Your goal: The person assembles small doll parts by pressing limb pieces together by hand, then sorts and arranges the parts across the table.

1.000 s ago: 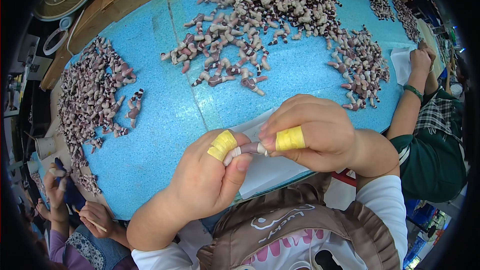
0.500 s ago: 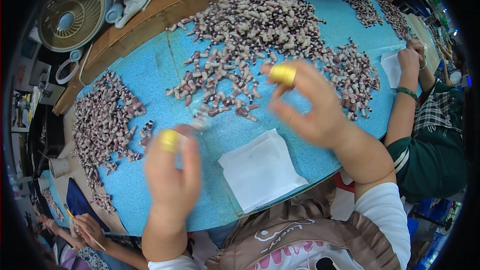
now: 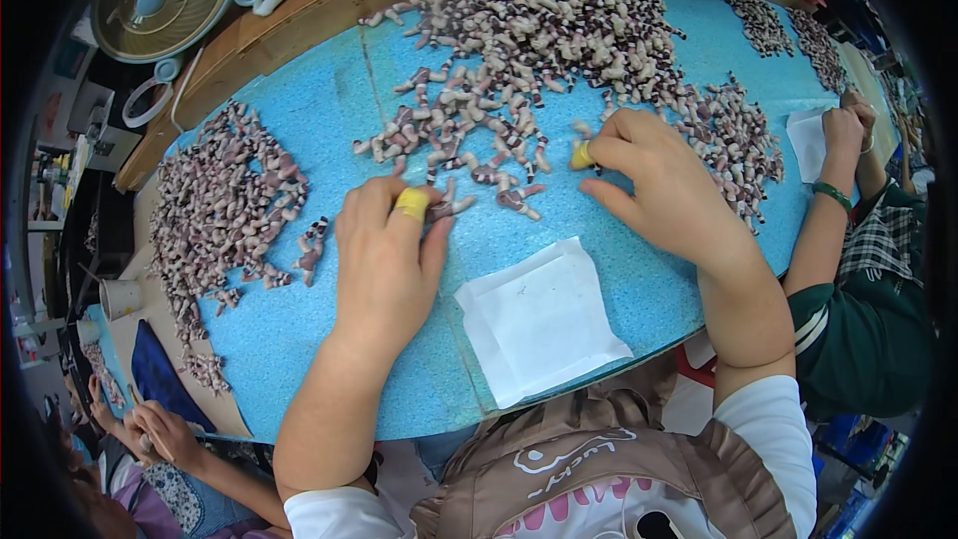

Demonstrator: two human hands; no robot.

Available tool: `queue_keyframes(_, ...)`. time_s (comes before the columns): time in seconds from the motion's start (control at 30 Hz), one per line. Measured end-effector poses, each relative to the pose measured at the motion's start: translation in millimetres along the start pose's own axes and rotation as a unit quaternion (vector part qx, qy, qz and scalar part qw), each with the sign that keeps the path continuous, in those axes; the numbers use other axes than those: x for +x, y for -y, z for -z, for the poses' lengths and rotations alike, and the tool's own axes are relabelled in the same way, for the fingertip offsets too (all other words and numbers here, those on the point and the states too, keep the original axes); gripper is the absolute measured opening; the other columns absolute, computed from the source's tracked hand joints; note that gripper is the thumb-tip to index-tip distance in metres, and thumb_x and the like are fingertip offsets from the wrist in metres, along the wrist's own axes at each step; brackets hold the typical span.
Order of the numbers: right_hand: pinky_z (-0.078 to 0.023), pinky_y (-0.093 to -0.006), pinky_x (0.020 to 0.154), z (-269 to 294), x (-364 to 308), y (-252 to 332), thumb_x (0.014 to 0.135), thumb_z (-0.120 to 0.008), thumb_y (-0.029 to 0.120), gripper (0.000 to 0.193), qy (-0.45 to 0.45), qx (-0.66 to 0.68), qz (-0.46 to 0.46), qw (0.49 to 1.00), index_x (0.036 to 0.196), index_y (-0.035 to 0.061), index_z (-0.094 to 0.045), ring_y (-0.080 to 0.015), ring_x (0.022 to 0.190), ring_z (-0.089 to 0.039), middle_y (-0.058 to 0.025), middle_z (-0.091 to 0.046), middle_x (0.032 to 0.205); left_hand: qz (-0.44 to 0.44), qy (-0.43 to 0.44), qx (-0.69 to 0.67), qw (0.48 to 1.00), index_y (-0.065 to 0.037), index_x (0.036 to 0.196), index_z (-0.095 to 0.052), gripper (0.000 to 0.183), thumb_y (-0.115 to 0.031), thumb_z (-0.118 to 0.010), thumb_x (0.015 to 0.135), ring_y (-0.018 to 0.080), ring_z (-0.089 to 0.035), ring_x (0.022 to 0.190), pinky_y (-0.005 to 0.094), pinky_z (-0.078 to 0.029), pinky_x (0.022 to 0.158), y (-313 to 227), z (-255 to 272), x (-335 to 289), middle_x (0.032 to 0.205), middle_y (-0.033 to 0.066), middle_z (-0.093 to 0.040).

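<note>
My left hand (image 3: 384, 255), with yellow tape round its index finger, is at the near edge of a loose scatter of small figures. Its thumb and index finger close around one small mauve-and-white figure (image 3: 457, 204); the grip is partly hidden. My right hand (image 3: 664, 185), also taped yellow at a fingertip, hovers over the right side of the scatter. Its thumb and index finger are apart, and a pale small piece (image 3: 584, 128) shows just beyond the tape. Between my forearms a white paper sheet (image 3: 544, 317) with folded-up edges lies on the blue table (image 3: 329, 339).
A large heap of figures (image 3: 559, 25) covers the far middle, with smaller heaps (image 3: 225, 205) on the left and right (image 3: 733, 145). A fan (image 3: 165, 0) stands far left. One person's hands (image 3: 846, 125) work at the right; another's (image 3: 165, 439) at lower left.
My left hand has moved up and right to a figure in the scatter. My right hand has shifted slightly right and lower. The whole view has shifted a little.
</note>
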State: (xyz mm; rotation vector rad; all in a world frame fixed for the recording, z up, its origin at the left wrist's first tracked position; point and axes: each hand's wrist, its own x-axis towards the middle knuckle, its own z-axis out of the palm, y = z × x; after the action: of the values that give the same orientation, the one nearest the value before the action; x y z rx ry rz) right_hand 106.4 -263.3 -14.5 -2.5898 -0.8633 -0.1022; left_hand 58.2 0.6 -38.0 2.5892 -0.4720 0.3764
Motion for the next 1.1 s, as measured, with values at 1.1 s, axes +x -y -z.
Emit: queue_keyframes(1.1,-0.048,-0.0286,0.064,13,-11,42,0.076,-0.063,-0.003,0.019,0.004,0.260,-0.021,0.965,0.094,-0.0001,-0.066,-0.0239,0.070,-0.062,-0.0108,-0.064,0.080,0.131,-0.014,-0.179,0.975,0.000,0.102,-0.060,0.022,0.000,-0.067,0.082,0.0187,-0.057,0.070,0.0267,-0.046,0.063,2,12,-10,0.082,0.0088,-0.057)
